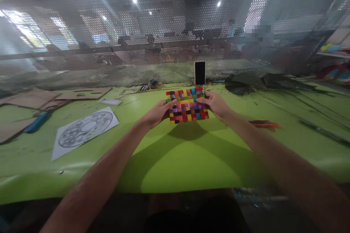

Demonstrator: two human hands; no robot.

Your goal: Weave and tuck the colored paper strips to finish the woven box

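Note:
A small woven mat (pixel 187 106) of red, yellow, black, purple, green and blue strips is held up above the green table (pixel 188 171), and its shadow falls on the cloth below. My left hand (pixel 159 113) grips its left edge, thumb on the front face. On the right edge, my right hand (pixel 214 104) holds it the same way, thumb in front. The other fingers of both hands are mostly hidden behind the mat.
A printed sheet with a ring pattern (pixel 86 129), cardboard pieces (pixel 30 99) and a blue object (pixel 37 122) lie left. A dark-screened device (pixel 199 73) stands behind. Orange-handled scissors or a similar tool (pixel 266 124) and dark leaves (pixel 243 80) are right.

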